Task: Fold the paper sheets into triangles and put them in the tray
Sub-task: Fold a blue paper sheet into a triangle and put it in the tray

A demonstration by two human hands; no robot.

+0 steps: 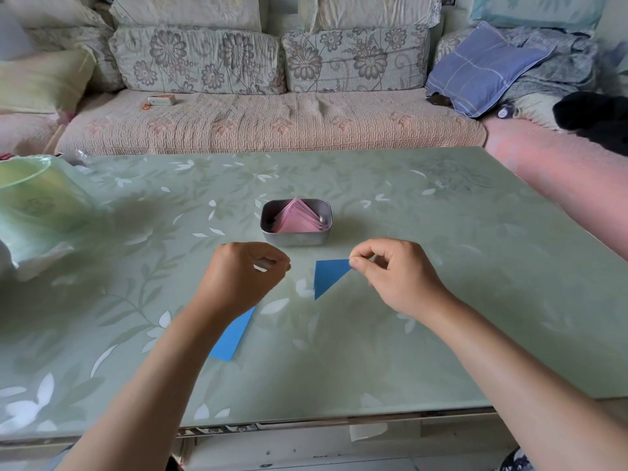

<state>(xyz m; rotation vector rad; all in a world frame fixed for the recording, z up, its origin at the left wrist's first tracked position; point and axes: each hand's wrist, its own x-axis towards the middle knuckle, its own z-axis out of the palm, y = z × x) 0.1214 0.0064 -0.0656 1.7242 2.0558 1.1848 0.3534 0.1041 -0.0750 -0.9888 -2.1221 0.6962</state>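
Blue triangle [326,275], pinched by our right hand [397,277], points toward us, long edge slanting; left hand [241,277] curls empty.

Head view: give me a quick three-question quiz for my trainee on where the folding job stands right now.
1. True or false: the right hand pinches a corner of the blue triangle.
2. What does the tray hold? A) pink triangles B) blue triangles C) nothing
3. What colour is the flat paper partly hidden by the left forearm?

Key: 1 true; 2 A; 3 blue.
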